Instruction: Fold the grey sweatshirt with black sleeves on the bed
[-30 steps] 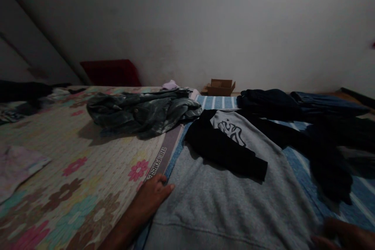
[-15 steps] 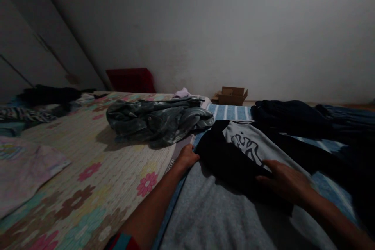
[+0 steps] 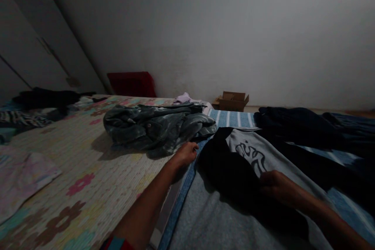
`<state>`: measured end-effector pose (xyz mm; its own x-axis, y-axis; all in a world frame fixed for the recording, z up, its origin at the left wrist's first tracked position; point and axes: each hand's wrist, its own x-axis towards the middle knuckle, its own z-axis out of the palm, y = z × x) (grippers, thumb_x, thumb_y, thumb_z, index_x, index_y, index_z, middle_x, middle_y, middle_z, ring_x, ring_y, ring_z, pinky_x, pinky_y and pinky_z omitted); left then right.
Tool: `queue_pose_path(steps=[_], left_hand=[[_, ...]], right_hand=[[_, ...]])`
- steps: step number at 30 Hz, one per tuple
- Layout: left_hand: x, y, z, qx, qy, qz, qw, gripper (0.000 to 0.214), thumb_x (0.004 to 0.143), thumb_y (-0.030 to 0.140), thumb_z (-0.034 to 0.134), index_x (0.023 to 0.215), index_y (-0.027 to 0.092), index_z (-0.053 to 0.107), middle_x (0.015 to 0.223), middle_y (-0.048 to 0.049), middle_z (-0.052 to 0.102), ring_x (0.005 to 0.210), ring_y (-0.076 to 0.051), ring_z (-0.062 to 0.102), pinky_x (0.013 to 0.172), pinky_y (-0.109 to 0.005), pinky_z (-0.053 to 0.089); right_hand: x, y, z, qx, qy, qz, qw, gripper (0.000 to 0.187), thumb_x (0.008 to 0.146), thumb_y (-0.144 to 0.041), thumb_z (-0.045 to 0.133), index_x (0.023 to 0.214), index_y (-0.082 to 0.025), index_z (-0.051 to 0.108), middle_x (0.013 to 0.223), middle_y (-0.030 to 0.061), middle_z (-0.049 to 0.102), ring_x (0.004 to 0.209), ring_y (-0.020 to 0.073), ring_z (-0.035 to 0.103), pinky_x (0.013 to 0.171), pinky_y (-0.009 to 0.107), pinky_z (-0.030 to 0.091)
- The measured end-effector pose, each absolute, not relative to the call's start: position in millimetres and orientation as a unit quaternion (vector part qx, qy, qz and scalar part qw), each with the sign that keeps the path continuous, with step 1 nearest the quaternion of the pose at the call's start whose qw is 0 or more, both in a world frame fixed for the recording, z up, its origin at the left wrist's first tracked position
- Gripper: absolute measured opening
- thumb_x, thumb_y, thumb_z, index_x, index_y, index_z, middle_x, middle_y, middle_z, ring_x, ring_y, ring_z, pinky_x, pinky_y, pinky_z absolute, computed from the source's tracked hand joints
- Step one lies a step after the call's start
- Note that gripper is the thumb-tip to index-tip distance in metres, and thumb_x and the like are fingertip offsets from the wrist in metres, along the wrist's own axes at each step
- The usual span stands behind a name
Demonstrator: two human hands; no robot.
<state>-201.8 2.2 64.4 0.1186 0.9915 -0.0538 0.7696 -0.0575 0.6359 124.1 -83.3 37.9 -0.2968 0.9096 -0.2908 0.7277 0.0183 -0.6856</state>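
A grey long-sleeved shirt (image 3: 205, 218) with black sleeves and a dark printed logo lies spread out before me. Its near black sleeve (image 3: 228, 172) is folded across the front of the shirt. My right hand (image 3: 278, 188) is closed on this sleeve near the logo, fingers bent and pressed into the black cloth. Just left of the shirt's shoulder is my left hand (image 3: 186, 154), its fingers loosely curled and slightly apart, with nothing visible in them. Beyond the left hand sits a crumpled grey-green garment (image 3: 158, 129) with a button.
The shirt lies on a blue striped cloth (image 3: 231, 118), beside a flowered bedcover (image 3: 117, 179). Dark folded clothes (image 3: 293, 125) are at the right; a pink garment (image 3: 26, 179) and more clothes lie left. A cardboard box (image 3: 233, 101) and a red object (image 3: 131, 84) stand by the wall.
My left hand has come off the sleeve at the shoulder and moved slightly left. The right hand's fingers have closed on the sleeve, which is now more bunched. The view has tilted up slightly.
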Motion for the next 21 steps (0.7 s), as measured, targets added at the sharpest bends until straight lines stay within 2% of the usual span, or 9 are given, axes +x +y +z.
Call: queue_pose_path(steps=[2,4,6,9,13,16,21], left_hand=[[-199,16,66,0.73,0.607,0.202,0.241,0.044,0.063,0.004,0.054,0.102,0.019,0.069,0.096,-0.0051,0.069,0.097,-0.024,0.06,0.082,-0.029,0.044],[-194,29,61,0.768,0.583,0.171,0.201,0.062,0.067,0.004,0.054,0.126,0.022,0.056,0.116,-0.0065,0.064,0.107,-0.025,0.058,0.089,-0.03,0.041],[-188,41,54,0.798,0.568,0.12,0.163,0.072,0.069,0.008,0.058,0.138,0.025,0.042,0.125,-0.0071,0.06,0.112,-0.026,0.055,0.092,-0.031,0.04],[-185,56,47,0.798,0.58,0.082,0.143,0.077,0.071,0.015,0.062,0.142,0.028,0.035,0.123,-0.0082,0.061,0.112,-0.028,0.056,0.092,-0.033,0.04],[-185,78,48,0.775,0.615,0.077,0.123,0.079,0.07,0.012,0.062,0.142,0.028,0.034,0.128,-0.0123,0.056,0.119,-0.034,0.05,0.097,-0.042,0.035],[-185,97,54,0.761,0.634,0.097,0.101,0.076,0.071,0.009,0.061,0.14,0.029,0.038,0.136,-0.0125,0.049,0.129,-0.039,0.036,0.103,-0.05,0.025],[-190,132,74,0.741,0.643,0.171,0.085,0.06,0.085,0.018,0.051,0.142,0.02,0.035,0.148,-0.01,0.031,0.137,-0.039,0.012,0.107,-0.049,0.013]], right_hand=[[121,-85,30,-0.57,-0.7,0.411,0.123,0.008,0.062,-0.013,0.051,0.06,-0.018,0.057,0.056,-0.0035,0.054,0.052,0.0103,0.047,0.048,0.021,0.03],[118,-86,23,-0.578,-0.678,0.432,0.143,0.006,0.064,-0.017,0.052,0.061,-0.018,0.057,0.056,-0.0035,0.054,0.051,0.0102,0.047,0.048,0.021,0.031],[117,-88,18,-0.586,-0.644,0.466,0.161,0.005,0.067,-0.021,0.054,0.063,-0.019,0.056,0.054,-0.0042,0.052,0.049,0.0099,0.046,0.047,0.022,0.031],[119,-90,13,-0.57,-0.617,0.511,0.183,0.008,0.069,-0.025,0.055,0.065,-0.019,0.052,0.055,-0.0054,0.05,0.049,0.0095,0.045,0.048,0.022,0.031],[123,-91,10,-0.568,-0.612,0.514,0.198,0.012,0.07,-0.028,0.056,0.065,-0.02,0.048,0.057,-0.0061,0.046,0.052,0.0096,0.044,0.049,0.022,0.031],[123,-93,10,-0.572,-0.598,0.521,0.211,0.015,0.071,-0.029,0.057,0.065,-0.021,0.046,0.058,-0.0063,0.044,0.053,0.0099,0.042,0.049,0.022,0.031],[122,-96,14,-0.571,-0.579,0.532,0.237,0.015,0.071,-0.033,0.058,0.068,-0.02,0.05,0.061,-0.0055,0.048,0.057,0.0114,0.046,0.052,0.022,0.034]])
